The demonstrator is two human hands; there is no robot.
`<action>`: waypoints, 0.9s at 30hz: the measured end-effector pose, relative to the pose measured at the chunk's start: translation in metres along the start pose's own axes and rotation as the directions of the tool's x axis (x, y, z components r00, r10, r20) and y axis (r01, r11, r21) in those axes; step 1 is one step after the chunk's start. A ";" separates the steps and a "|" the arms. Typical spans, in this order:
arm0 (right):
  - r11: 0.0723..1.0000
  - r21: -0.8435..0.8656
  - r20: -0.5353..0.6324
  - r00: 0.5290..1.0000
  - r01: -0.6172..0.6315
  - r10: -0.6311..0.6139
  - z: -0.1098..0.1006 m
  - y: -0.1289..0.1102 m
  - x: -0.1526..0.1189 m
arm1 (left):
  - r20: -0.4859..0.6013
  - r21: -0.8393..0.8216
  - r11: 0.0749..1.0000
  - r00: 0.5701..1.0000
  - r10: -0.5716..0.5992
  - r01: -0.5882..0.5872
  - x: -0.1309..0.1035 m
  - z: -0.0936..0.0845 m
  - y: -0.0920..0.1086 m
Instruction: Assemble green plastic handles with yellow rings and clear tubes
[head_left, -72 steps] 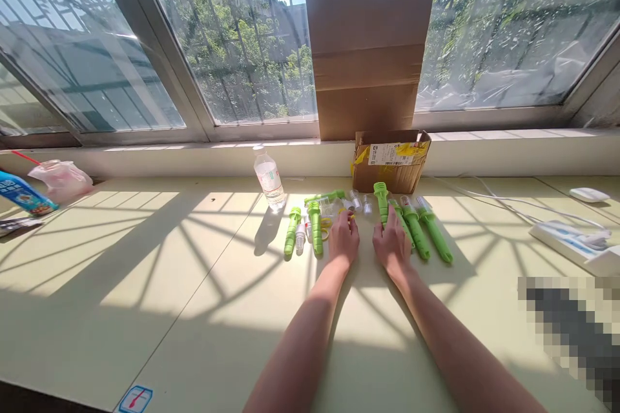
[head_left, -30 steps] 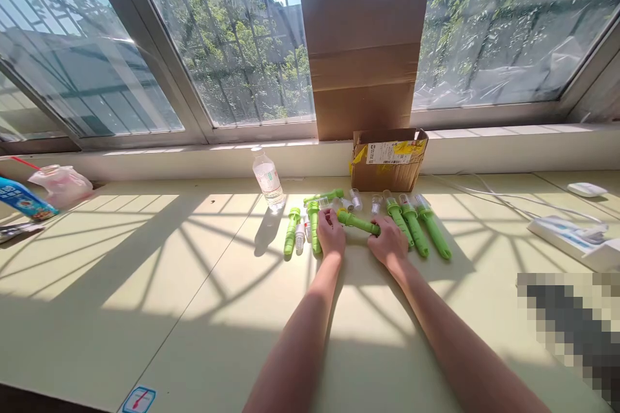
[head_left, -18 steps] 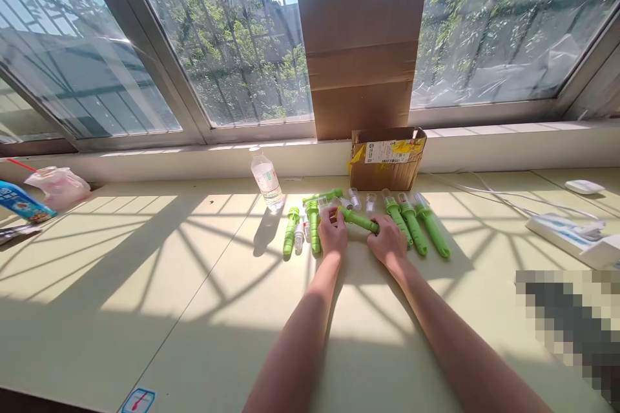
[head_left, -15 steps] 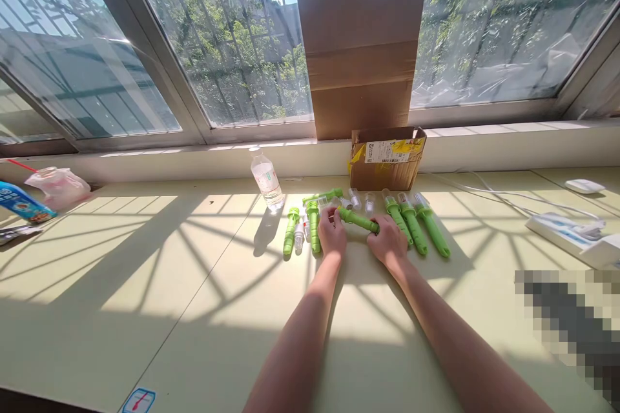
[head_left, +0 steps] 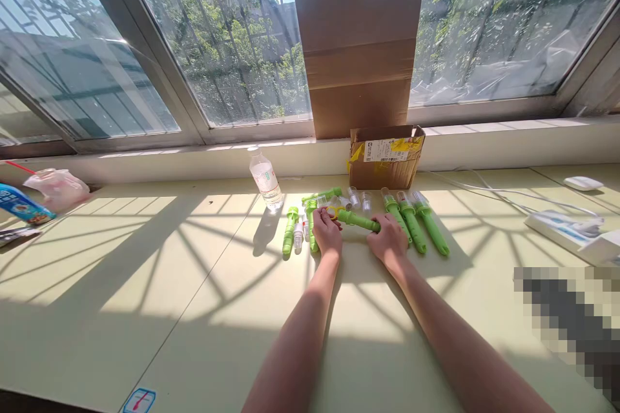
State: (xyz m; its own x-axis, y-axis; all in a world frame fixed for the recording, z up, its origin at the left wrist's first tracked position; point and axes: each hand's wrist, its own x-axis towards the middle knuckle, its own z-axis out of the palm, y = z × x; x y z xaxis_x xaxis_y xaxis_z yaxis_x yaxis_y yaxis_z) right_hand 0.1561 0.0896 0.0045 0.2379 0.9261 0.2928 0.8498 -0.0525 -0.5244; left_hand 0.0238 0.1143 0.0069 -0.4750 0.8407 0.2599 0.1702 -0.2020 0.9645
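Both hands are at the middle of the table. My right hand is closed around the lower end of a green ribbed plastic tube, which points up and left. At the tube's other end, my left hand pinches a small yellow ring-shaped piece; whether it is still joined to the tube I cannot tell. Several similar green tubes lie around, such as one on the left and one with a clear cap on the right. Clear plastic caps lie just beyond my hands.
A water bottle stands behind left. An opened cardboard box is against the window wall. A power strip with white cables lies right. At the far left are a blue packet and a pink bag.
My left hand has shifted slightly left and down from the tube's end, and the yellow ring-shaped piece now shows between the hand and the tube. My right hand has stayed on the tube.
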 end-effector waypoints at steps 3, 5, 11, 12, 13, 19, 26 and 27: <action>1.000 0.005 -0.007 1.000 0.004 -0.004 0.001 0.001 0.000 | 0.015 0.012 1.000 1.000 -0.005 0.004 0.000 0.000 -0.001; 1.000 0.012 -0.011 1.000 0.009 -0.009 0.001 0.001 0.000 | 0.028 0.029 1.000 1.000 0.001 -0.001 0.001 0.000 -0.003; 0.997 0.047 -0.021 0.998 0.061 -0.060 0.002 0.002 0.000 | 0.038 0.063 0.998 0.999 0.009 -0.011 0.002 -0.001 -0.006; 0.996 0.052 -0.026 0.997 0.070 -0.068 0.002 0.002 0.000 | 0.035 0.063 0.998 0.999 0.008 -0.010 0.002 -0.001 -0.006; 0.995 0.057 -0.033 0.997 0.077 -0.075 0.002 0.002 0.000 | 0.032 0.062 0.998 0.999 0.006 -0.008 0.002 -0.001 -0.006; 0.991 0.081 -0.061 0.993 0.103 -0.099 0.002 0.003 -0.001 | 0.039 0.051 0.999 0.999 -0.016 0.014 0.001 -0.001 -0.004; 0.993 0.076 -0.066 0.994 0.091 -0.086 0.003 0.004 0.001 | 0.073 0.066 0.998 0.997 -0.028 0.023 0.001 0.000 -0.003; 0.993 0.074 -0.064 0.994 0.093 -0.088 0.003 0.004 0.001 | 0.077 0.071 0.997 0.997 -0.024 0.019 0.001 0.000 -0.003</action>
State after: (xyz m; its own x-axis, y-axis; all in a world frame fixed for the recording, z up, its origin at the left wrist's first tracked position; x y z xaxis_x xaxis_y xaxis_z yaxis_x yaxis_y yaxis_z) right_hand 0.1585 0.0916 0.0002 0.1914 0.9013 0.3886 0.8312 0.0617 -0.5526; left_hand 0.0232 0.1156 0.0046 -0.4112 0.8816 0.2318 0.2219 -0.1499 0.9635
